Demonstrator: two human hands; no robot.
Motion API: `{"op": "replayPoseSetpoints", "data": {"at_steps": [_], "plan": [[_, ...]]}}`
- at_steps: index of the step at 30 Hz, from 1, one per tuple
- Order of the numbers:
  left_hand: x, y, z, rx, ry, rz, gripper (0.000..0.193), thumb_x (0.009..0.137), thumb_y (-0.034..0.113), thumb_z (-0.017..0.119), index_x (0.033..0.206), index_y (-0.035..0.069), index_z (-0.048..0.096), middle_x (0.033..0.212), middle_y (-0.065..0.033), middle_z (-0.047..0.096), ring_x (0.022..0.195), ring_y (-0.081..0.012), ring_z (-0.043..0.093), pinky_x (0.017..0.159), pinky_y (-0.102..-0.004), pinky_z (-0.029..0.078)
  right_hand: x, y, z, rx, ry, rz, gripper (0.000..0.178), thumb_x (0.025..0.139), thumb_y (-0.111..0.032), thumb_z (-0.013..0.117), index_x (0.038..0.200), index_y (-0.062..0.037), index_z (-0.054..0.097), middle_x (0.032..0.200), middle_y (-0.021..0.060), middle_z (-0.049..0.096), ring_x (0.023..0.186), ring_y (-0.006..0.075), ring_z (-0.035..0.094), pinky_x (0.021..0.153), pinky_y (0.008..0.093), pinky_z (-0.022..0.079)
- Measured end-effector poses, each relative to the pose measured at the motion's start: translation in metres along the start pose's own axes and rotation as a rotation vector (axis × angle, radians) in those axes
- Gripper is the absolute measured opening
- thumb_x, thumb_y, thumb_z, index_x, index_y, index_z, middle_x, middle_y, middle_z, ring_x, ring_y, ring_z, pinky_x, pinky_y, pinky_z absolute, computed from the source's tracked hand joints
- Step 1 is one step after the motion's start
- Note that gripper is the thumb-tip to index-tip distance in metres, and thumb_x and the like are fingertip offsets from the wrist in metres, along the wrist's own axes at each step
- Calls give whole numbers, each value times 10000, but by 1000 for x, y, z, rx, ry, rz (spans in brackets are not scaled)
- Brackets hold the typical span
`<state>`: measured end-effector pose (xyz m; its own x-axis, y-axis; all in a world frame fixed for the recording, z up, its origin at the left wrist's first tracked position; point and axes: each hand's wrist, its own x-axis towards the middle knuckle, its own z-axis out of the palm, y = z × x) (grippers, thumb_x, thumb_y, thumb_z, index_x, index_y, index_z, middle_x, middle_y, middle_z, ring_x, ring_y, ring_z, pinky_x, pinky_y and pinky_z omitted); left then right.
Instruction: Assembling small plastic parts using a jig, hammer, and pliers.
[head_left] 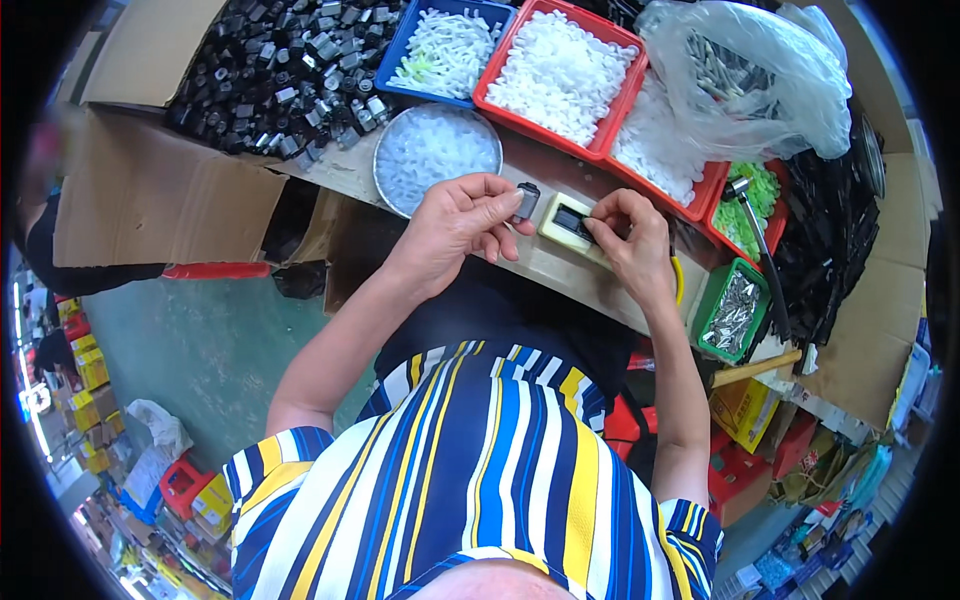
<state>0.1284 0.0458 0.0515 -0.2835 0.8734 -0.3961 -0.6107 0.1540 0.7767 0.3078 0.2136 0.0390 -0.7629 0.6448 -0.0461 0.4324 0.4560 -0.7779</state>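
the left hand (pixel 458 232) has thumb and forefinger together, clamped on a grey-and-black part (pixel 526 200), held up just left of a cream block (pixel 553 226). the right hand (pixel 640 240) reaches its bunched fingertips to a black piece (pixel 570 219) on the block's upper face; whether they pinch it or merely press it, one cannot tell.

possible faults, as judged from this view: the small part could slip or twist in the left pinch, since only its sides appear gripped; the black piece could seat crooked if pressed at one end; and the block could slide — no clamp is visible — if pushed sideways.

the held part is short and boxy, its body grey with a slight sheen, its far end dark; finer detail is too small to read. the black piece looks narrow and dark within the pale frame of the block.

farther out, on the worktop (pixel 528 158), a round bowl (pixel 376 160) of translucent pieces stands far left of the block. beyond it lies a heap of similar dark parts (pixel 285 80); a red tray (pixel 540 130) of white pieces stands on the far side, and a green tray (pixel 716 352) of metal pins near right.
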Motion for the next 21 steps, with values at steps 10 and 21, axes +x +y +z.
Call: {"op": "replayPoseSetpoints", "data": {"at_steps": [10,21], "plan": [[2,-26,31,-103,17,-2,217,1009,188,582,1141,18,552,943,-110,709,738,-108,688,602,-191,536,-20,-40,5,-103,211,-412,228,751,-161,792,919,-62,674,850,76,620,842,266,568,699,403,412],[2,-24,34,244,112,79,255,966,180,648,1142,3,600,941,-38,644,679,-47,613,592,-188,480,-17,-26,7,-255,206,-455,255,767,-103,731,1005,-65,649,926,58,612,920,244,575,785,390,394]]}}
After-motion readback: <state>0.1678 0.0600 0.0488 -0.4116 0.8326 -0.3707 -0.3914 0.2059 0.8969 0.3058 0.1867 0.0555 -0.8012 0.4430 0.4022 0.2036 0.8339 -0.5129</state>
